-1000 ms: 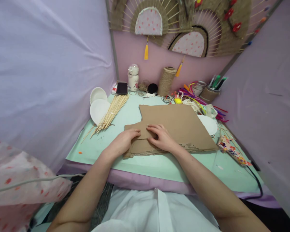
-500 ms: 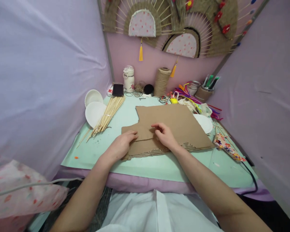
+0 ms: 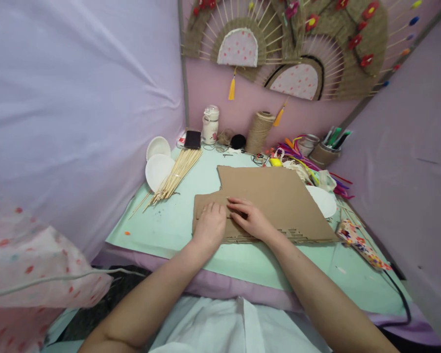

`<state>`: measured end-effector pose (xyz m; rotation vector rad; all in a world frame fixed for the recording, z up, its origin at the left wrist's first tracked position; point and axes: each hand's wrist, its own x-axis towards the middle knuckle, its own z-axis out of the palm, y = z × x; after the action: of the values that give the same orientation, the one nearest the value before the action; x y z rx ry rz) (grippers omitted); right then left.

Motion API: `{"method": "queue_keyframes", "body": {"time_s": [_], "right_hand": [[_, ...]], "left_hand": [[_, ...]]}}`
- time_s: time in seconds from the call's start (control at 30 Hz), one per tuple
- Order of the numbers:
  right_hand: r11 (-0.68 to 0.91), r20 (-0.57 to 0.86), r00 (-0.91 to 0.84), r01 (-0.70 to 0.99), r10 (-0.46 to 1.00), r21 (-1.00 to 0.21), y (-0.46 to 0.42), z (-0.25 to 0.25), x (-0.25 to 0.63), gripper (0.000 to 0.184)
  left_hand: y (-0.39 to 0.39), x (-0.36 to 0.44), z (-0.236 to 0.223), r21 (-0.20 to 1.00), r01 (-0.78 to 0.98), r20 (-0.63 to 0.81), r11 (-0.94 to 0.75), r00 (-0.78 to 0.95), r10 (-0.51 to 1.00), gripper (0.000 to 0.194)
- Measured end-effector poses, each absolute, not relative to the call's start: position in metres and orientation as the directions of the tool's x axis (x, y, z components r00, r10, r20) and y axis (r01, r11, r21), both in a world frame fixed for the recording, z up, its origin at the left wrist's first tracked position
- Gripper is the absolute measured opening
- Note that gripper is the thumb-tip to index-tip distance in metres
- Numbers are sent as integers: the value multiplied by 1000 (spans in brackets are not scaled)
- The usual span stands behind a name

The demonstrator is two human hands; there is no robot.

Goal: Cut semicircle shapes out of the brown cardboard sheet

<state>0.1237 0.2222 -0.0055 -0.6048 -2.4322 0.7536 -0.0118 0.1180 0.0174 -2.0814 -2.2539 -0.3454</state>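
Observation:
A stack of brown cardboard (image 3: 279, 196) lies on the table in front of me, its near edge torn and ragged. On its left part rests a smaller cardboard strip (image 3: 202, 200). My left hand (image 3: 210, 228) lies on this strip with its fingers stretched out flat. Just to the right, my right hand (image 3: 252, 219) touches the cardboard at the strip's right end; its fingers are extended and the thumb stands apart from them. Nothing shows in either hand. Part of the strip is hidden beneath my left hand.
Bamboo sticks (image 3: 180, 174) lie beside white bowls (image 3: 158, 172) at the left. Behind stand a bottle (image 3: 210, 126) and a twine spool (image 3: 260, 132). Pipe cleaners (image 3: 297, 152) and a pen holder (image 3: 325, 153) are back right; a flower-patterned corded tool (image 3: 362, 242) lies right.
My left hand has moved right along the strip, from its left end to beside my right hand. My right hand's fingers have lowered and straightened onto the cardboard. The view has shifted slightly.

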Motion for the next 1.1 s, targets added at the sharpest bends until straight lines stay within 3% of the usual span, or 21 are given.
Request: {"method": "queue_keyframes", "body": {"time_s": [0.8, 1.1], "right_hand": [[717, 315, -766, 257, 560, -648, 219, -4, 124, 32], [726, 327, -769, 246, 549, -642, 219, -6, 125, 31]], "left_hand": [[119, -20, -3, 168, 985, 317, 30, -82, 945, 29], [116, -18, 2, 169, 986, 300, 16, -67, 951, 29]]}}
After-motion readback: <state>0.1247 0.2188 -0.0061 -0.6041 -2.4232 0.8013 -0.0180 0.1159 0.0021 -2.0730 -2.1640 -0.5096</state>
